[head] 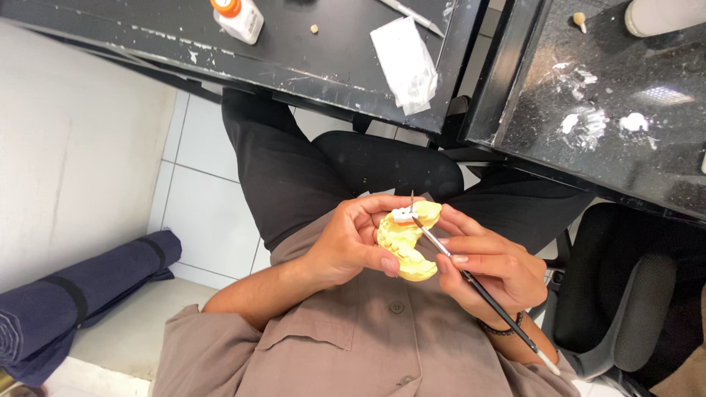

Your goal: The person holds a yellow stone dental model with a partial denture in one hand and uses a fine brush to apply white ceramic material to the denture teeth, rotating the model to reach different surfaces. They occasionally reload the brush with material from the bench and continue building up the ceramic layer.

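Head view, looking down over lap and chest. Yellow dental cast (pixel 407 246), horseshoe-shaped, cradled in left hand (pixel 351 241), fingers curled closed around its outer edge, thumb against its lower end. Small white tooth piece (pixel 403 215) seated on the cast's upper end. Thin brush (pixel 471 283), dark handle with pale tail end, pinched between fingers of right hand (pixel 491 270); metal ferrule and tip resting against the white piece. Both hands closed on their objects, held close together above the lap, just in front of a grey-brown buttoned shirt (pixel 353 353). Black desk (pixel 309 59) beyond the knees, bearing a white bottle with orange cap (pixel 241 16) and a crumpled white wrapper (pixel 404 62). Rolled dark blue mat (pixel 70 301) on the floor near the wall.
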